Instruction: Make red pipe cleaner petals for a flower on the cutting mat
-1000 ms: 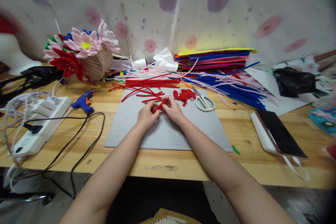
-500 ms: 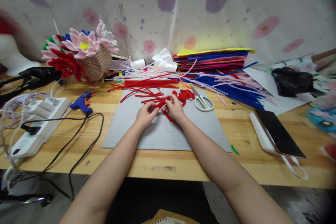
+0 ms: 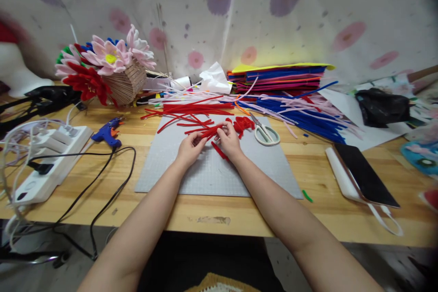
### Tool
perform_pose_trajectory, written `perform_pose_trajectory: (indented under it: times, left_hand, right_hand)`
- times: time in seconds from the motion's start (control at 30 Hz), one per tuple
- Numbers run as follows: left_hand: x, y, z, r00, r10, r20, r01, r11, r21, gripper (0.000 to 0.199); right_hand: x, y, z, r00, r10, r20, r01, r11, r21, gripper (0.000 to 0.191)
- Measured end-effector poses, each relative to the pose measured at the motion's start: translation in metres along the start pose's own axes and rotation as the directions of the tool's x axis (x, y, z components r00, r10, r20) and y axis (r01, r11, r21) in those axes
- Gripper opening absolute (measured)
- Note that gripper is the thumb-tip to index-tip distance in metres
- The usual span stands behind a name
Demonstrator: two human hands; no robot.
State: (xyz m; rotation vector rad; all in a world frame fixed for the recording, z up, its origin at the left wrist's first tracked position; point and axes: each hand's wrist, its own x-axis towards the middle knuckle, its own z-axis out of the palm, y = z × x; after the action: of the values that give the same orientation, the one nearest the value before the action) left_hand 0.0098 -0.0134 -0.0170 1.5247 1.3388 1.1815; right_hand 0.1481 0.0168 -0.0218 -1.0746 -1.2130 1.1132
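Observation:
Over the grey cutting mat (image 3: pixel 164 169), my left hand (image 3: pixel 190 148) pinches one end of a short red pipe cleaner piece (image 3: pixel 211 132). My right hand (image 3: pixel 228 140) has its fingers closed on the other end. Beneath the right hand another red pipe cleaner length (image 3: pixel 219 150) slants down to the mat; I cannot tell whether that hand holds it. Bent red pipe cleaner shapes (image 3: pixel 242 124) lie just past the right hand. Scissors with pale green handles (image 3: pixel 267 135) rest to their right. Straight red pipe cleaners (image 3: pixel 195 109) are spread behind my hands.
Blue pipe cleaners (image 3: pixel 318 125) and pink ones lie at the back right. A blue glue gun (image 3: pixel 107 134) and a white power strip (image 3: pixel 51 164) with cables are at left. A basket of fluffy flowers (image 3: pixel 126 84) stands behind them. A phone (image 3: pixel 366 173) lies at right.
My hands stay in nearly the same place, with a slight shift of the fingers around the red piece. The whole view has moved very slightly. Nothing has visibly been let go.

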Motion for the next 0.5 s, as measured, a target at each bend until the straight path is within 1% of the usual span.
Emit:
perform_pose_trajectory:
  times: [0.1,0.17,0.27,0.37,0.5]
  left_hand:
    - [0.001,0.0,-0.001,0.999,-0.015,-0.048,0.014,1.0,-0.006,0.018]
    - [0.002,-0.001,-0.002,0.998,-0.006,-0.057,0.006,1.0,0.001,0.016]
    - [0.003,-0.003,-0.004,0.999,0.018,-0.032,-0.018,1.0,0.011,0.018]
    - [0.003,-0.002,-0.005,1.0,0.029,0.012,-0.029,1.0,-0.007,0.02]
    - [0.0,0.004,-0.004,0.995,-0.003,0.098,0.016,0.992,-0.128,0.026]
  right_hand:
    - [-0.001,-0.002,0.0,1.0,0.008,0.031,-0.008,1.0,0.018,0.018]
    - [-0.001,-0.004,0.0,0.997,0.027,0.071,-0.03,0.999,0.041,0.018]
    - [-0.002,-0.009,0.001,0.991,0.071,0.11,-0.08,0.993,0.082,0.018]
    - [-0.003,-0.013,0.001,0.985,0.128,0.116,-0.142,0.982,0.122,0.018]
    - [-0.003,-0.016,0.001,0.961,0.207,0.183,-0.233,0.962,0.139,0.018]
